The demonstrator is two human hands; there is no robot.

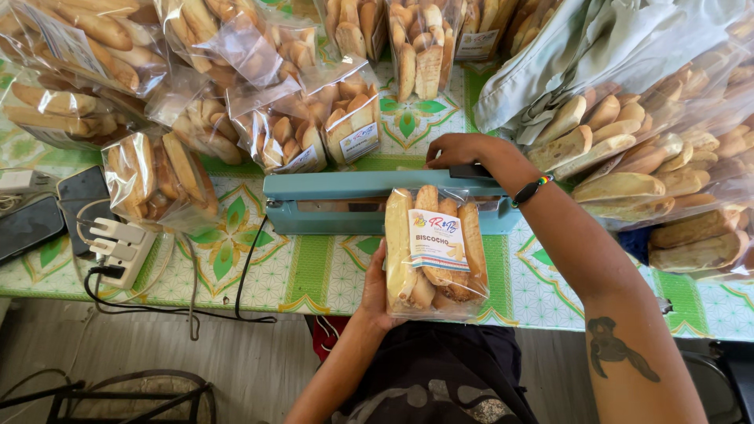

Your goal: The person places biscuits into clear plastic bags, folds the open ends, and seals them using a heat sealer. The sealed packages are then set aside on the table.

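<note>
My left hand (378, 292) holds a clear bag of long toasted bread sticks (434, 251) with a paper label, its top edge tucked under the arm of a teal heat sealer (330, 202) on the table. My right hand (463, 151) presses down on the sealer's arm at its dark handle end. A beaded band sits on my right wrist.
Several sealed bags of bread (283, 118) are piled at the back and left, and a big loose bag of bread (660, 165) fills the right. Two phones (55, 212) and a white power strip (118, 247) with cables lie at the left edge of the green patterned tablecloth (314, 271).
</note>
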